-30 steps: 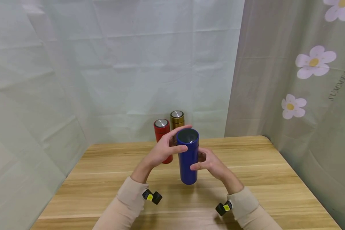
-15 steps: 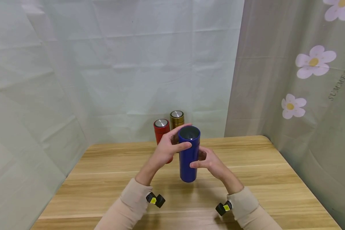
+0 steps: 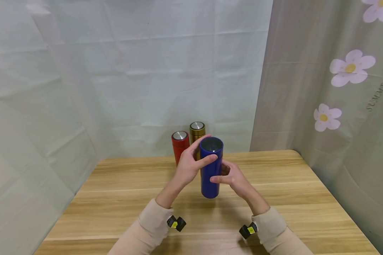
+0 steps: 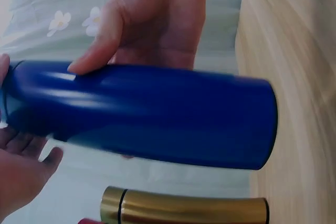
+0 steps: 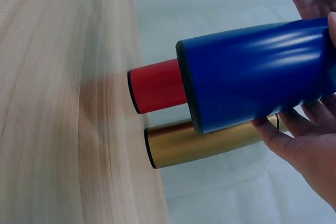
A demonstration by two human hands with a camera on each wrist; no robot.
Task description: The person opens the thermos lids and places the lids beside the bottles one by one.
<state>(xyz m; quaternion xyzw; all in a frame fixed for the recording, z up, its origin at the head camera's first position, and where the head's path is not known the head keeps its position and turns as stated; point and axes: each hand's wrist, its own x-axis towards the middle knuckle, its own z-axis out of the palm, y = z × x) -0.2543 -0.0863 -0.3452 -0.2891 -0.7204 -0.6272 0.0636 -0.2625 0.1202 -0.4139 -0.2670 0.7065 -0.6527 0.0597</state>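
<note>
Both hands hold a blue cylindrical bottle (image 3: 210, 173) upright, its base raised off the table in the wrist views. At its top, the left hand (image 3: 191, 163) grips around the dark-topped end, thumb across the near side. Lower down, the right hand (image 3: 233, 178) wraps the right side with its thumb on the front. In the left wrist view the bottle (image 4: 157, 114) lies across the picture, with the right hand (image 4: 157, 24) on it. The right wrist view shows the bottle's dark-edged base (image 5: 252, 77) and the right hand's fingers beneath.
Behind the left hand a red bottle (image 3: 180, 148) and a gold bottle (image 3: 197, 131) stand on the wooden table (image 3: 121, 198), both with silver-topped lids. Pale cloth (image 3: 166, 78) hangs behind the table, and a flowered curtain (image 3: 293, 88) hangs at the right.
The blue bottle has moved slightly up and away in the head view. My left hand has shifted right and up with it, its thumb further across the front; the right hand has risen slightly.
</note>
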